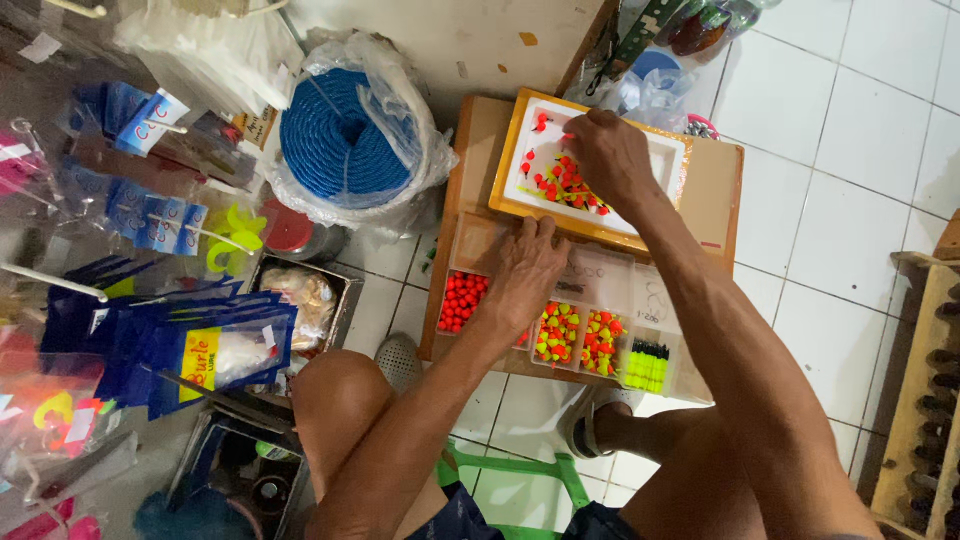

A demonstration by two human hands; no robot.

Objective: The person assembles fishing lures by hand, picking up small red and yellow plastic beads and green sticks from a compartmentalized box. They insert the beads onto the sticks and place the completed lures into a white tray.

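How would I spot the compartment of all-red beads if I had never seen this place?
Find the low wooden table on the white tiled floor, then the clear divided box along its near edge, under the left hand. The red-bead compartment is its leftmost section; the neighbouring ones hold mixed yellow and red beads.

The right hand [608, 152] hides its fingertips and some small floats [565, 185] in the tray [510, 150].
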